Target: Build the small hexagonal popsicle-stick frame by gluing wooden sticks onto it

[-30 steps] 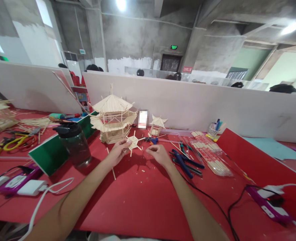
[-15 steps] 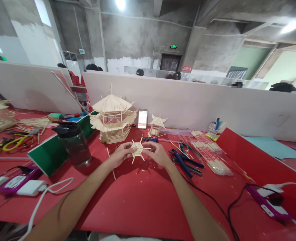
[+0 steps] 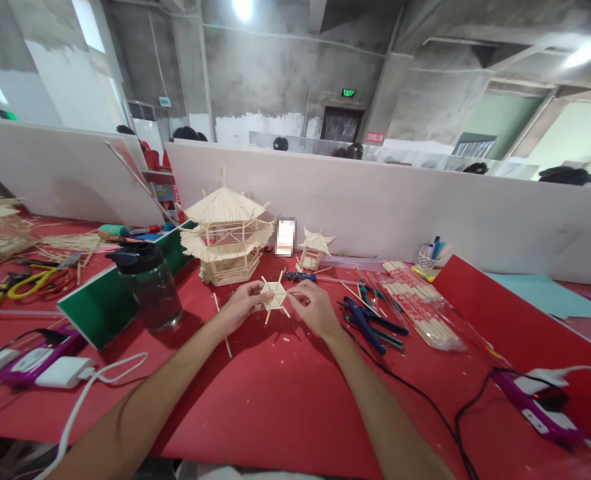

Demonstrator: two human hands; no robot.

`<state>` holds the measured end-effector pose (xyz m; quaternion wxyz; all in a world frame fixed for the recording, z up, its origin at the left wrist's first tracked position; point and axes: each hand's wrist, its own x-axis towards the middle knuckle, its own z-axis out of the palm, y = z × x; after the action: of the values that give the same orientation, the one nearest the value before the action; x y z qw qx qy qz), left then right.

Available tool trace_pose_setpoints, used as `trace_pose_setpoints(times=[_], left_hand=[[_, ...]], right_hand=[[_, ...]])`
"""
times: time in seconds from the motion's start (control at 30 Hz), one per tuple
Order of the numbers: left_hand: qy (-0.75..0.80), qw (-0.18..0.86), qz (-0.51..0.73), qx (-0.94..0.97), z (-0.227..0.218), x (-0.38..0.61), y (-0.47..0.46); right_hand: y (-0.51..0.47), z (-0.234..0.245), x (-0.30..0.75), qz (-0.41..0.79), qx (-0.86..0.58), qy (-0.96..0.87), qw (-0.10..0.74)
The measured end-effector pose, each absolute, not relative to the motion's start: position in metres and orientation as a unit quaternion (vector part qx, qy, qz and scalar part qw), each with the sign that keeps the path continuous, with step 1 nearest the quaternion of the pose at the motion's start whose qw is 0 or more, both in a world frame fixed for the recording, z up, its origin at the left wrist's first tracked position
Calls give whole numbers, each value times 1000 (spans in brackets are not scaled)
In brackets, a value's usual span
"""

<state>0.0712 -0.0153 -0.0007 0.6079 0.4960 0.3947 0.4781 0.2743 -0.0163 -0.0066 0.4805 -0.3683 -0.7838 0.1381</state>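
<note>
A small hexagonal frame of thin wooden sticks (image 3: 274,295), with spokes sticking out, hangs just above the red table (image 3: 285,400). My left hand (image 3: 239,307) pinches its left side. My right hand (image 3: 315,308) pinches a spoke on its right side. Behind them stands a two-tiered pavilion model of sticks (image 3: 225,235), and a much smaller pavilion (image 3: 314,248) to its right. A loose stick (image 3: 221,324) lies beside my left wrist.
A dark water bottle (image 3: 150,285) and a green board (image 3: 110,293) stand at left. Blue pliers and cutters (image 3: 370,321), bagged sticks (image 3: 420,303) and a black cable (image 3: 425,400) lie at right. Purple devices with cords sit at both near corners. White partitions back the table.
My right hand came in from the table and took hold of the frame's right side. The frame shifted slightly right and toward me, now held between both hands.
</note>
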Motion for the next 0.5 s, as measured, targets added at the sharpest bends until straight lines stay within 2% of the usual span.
trace_pose_setpoints(times=[0.2, 0.5], left_hand=[[415, 591, 476, 502, 4, 72, -19], [417, 567, 481, 522, 8, 73, -21]], right_hand=[[-18, -9, 276, 25, -357, -811, 462], [-17, -8, 275, 98, -384, -800, 450]])
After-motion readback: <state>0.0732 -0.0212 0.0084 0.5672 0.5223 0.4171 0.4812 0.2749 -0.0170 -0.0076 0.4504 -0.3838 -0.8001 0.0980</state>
